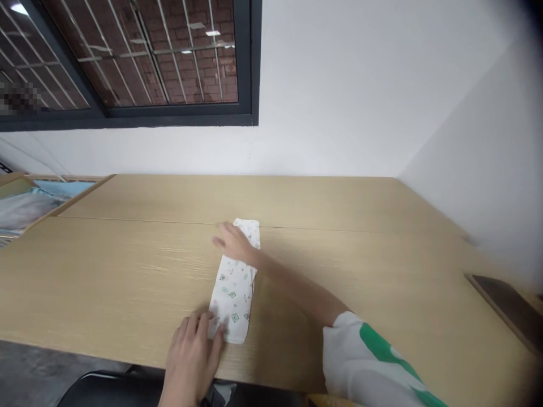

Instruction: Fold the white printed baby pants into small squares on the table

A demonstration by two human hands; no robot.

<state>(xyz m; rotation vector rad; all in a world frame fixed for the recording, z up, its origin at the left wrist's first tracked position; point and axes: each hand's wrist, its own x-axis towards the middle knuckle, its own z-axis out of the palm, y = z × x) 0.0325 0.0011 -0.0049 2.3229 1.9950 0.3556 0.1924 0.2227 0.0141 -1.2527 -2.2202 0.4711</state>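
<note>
A white cloth (232,294) with small green and pink printed figures lies folded into a long narrow strip on the wooden table. At its near left corner is my left hand (190,350), the fingertips touching the edge and the thumb resting apart from them on the cloth. My right hand (234,244) reaches across the far part of the strip. Its fingers extend to the left past the cloth's edge, slightly blurred and holding nothing. Part of the cloth is hidden under this hand and wrist.
The pale wooden table (339,220) meets a white wall with a barred window (169,56). Wrapped items (34,206) fill a compartment at the left. A dark brown panel (504,305) lies at the right edge. A black chair (106,390) stands at the near side.
</note>
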